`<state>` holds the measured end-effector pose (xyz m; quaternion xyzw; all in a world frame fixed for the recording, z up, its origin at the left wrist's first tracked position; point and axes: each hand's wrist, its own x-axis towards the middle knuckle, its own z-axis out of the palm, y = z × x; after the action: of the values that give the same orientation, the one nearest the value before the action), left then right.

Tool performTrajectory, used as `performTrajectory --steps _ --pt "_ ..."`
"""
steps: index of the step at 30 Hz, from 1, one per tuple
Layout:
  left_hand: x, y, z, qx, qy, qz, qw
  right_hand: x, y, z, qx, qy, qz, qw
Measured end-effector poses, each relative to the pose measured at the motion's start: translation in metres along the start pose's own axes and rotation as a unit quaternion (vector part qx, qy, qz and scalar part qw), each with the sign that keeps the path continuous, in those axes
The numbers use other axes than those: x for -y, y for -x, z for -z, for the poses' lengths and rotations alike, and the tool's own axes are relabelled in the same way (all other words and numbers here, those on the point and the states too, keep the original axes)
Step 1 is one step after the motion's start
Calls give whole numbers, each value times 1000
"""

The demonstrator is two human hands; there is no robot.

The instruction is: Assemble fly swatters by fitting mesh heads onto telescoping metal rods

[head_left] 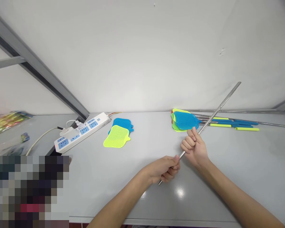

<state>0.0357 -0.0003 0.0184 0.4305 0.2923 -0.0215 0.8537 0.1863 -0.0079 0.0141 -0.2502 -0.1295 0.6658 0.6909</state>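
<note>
A thin telescopic metal rod [222, 104] slants from the table's front middle up to the right. Near its lower end, my left hand [165, 169] is wrapped round it, with a short tip sticking out below. Higher up, my right hand [194, 147] closes on the same rod. Just beyond my right hand lies a pile of fly swatters with blue, green and red mesh heads [186, 121]. Left of my hands, a loose yellow-green swatter head [117, 136] overlaps blue swatter heads [121, 123].
A white power strip [84, 131] with plugs and cables lies at the left. Metal rods [275, 124] and blue and yellow-green handles [247, 129] lie at the right by the wall [142, 63]. Bagged items [8, 123] are at far left, beside a pixelated area.
</note>
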Motion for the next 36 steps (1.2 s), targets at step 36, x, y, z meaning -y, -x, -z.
performTrajectory --steps 36 --pt "3 -10 4 -29 -64 -84 994 3 8 -13 22 56 30 998"
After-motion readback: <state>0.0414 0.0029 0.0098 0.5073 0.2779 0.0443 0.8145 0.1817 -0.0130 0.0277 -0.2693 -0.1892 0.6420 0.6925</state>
